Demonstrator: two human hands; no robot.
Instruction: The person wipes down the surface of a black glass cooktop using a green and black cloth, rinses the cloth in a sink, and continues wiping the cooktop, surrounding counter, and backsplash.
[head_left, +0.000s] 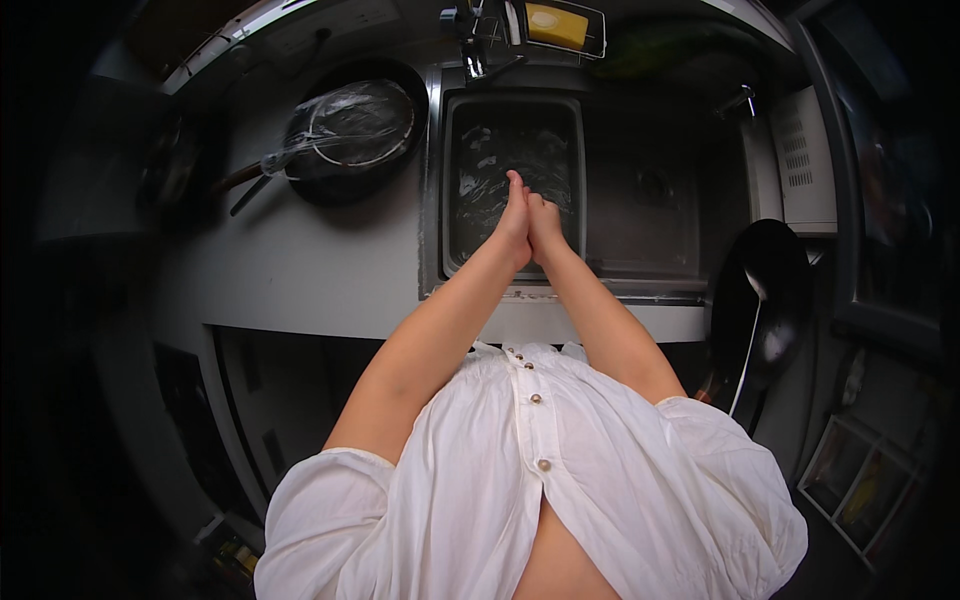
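My left hand (514, 214) and my right hand (544, 216) are pressed together, palm towards palm, above the left sink basin (448, 187). A finger or thumb of the left hand points up and away from me. The fingers of the right hand look bent against the left. Whatever lies between the palms is hidden. Below them, rippled water (480, 161) with bright reflections covers the basin floor. Behind the basin stands a chrome faucet (474, 64).
Left on the counter (322, 262), a dark pan (319, 191) holds a round plastic-wrapped item (360, 124). Right are a second sink basin (637, 217) and a black wok (757, 300) beyond the counter edge. A wire rack (604, 34) at the back carries a yellow sponge (556, 27).
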